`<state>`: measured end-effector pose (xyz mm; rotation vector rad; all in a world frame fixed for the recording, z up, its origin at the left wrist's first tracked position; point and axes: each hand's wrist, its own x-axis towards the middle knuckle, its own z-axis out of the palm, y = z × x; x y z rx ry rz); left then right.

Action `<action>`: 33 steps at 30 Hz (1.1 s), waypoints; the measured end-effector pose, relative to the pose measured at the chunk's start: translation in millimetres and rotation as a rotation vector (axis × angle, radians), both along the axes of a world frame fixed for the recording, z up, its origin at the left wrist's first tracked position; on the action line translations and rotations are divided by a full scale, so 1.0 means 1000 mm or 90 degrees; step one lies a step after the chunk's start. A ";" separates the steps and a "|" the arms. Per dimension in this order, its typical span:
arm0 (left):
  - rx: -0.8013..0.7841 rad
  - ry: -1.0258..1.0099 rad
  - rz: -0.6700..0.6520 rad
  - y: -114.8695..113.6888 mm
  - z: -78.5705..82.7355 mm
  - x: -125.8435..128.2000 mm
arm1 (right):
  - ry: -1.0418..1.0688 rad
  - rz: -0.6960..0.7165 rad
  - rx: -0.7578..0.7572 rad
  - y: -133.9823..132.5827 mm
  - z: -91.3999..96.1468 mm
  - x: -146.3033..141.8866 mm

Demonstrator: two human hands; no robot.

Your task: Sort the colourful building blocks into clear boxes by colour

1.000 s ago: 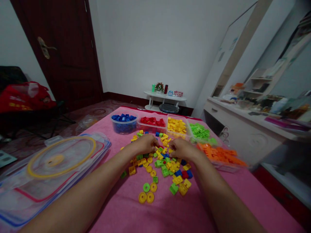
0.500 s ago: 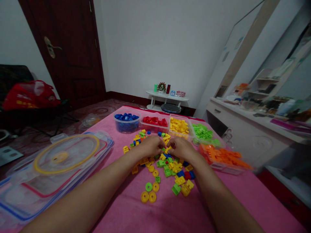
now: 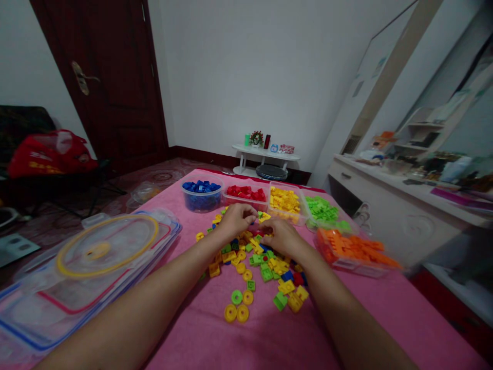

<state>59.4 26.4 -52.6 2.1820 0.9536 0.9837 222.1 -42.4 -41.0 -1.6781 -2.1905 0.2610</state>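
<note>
A mixed pile of toy building bricks (image 3: 279, 265) in yellow, green, blue and red covers the middle of the pink cloth. Above its far left part, my left hand (image 3: 238, 221) is closed, thumb and fingertips drawn together; whatever they hold is too small to make out. Low over the pile, my right hand (image 3: 283, 235) has its fingers curled down among the bricks, and its fingertips are partly hidden. Several yellow wheel-shaped pieces (image 3: 242, 313) and a green ring (image 3: 236, 296) lie nearer to me.
Beyond the pile stand tubs of blue bricks (image 3: 201, 198), red bricks (image 3: 245, 193), yellow bricks (image 3: 284, 200) and green bricks (image 3: 322, 209). An orange-brick box (image 3: 352, 252) is at the right. Stacked clear lids (image 3: 127, 280) lie on the left. A white dresser (image 3: 385, 200) stands beyond the right edge.
My left hand has lifted slightly up and away from the bricks, uncovering more of the pile beneath. My right hand has stayed nearly in place.
</note>
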 end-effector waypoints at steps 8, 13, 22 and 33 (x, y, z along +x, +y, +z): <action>0.016 0.047 -0.004 0.003 -0.008 -0.002 | -0.038 -0.026 0.039 -0.001 -0.006 -0.008; -0.013 0.023 -0.007 0.004 -0.005 -0.002 | 0.044 -0.043 0.091 -0.002 0.009 -0.009; -0.116 0.049 -0.124 -0.002 -0.001 -0.002 | 0.022 0.000 0.040 -0.001 0.015 0.005; -0.059 0.131 -0.074 -0.007 -0.002 -0.004 | -0.043 -0.045 0.043 0.001 -0.011 -0.008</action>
